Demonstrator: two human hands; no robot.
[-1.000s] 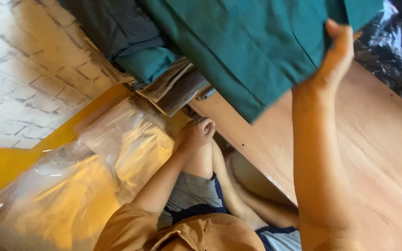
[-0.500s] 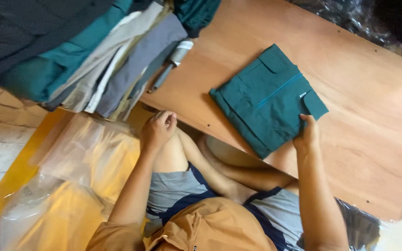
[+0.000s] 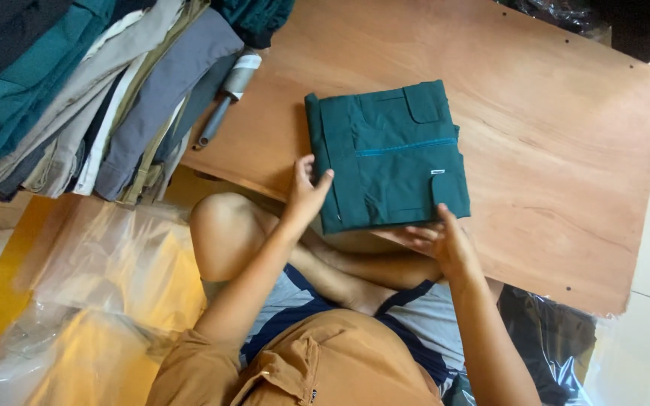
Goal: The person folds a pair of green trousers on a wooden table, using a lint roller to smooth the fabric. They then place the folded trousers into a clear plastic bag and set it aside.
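Both your hands grip the folded teal garment [image 3: 389, 154] on the plywood board [image 3: 558, 135]: left hand [image 3: 306, 194] pinching its left edge, right hand [image 3: 438, 240] cupping its near edge.

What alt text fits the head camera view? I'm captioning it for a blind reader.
Seen from above, a seated person's left hand and right hand grip the near edge of a folded dark green garment on a plywood board. A stack of folded clothes lies to the left, with clear plastic bags below it.
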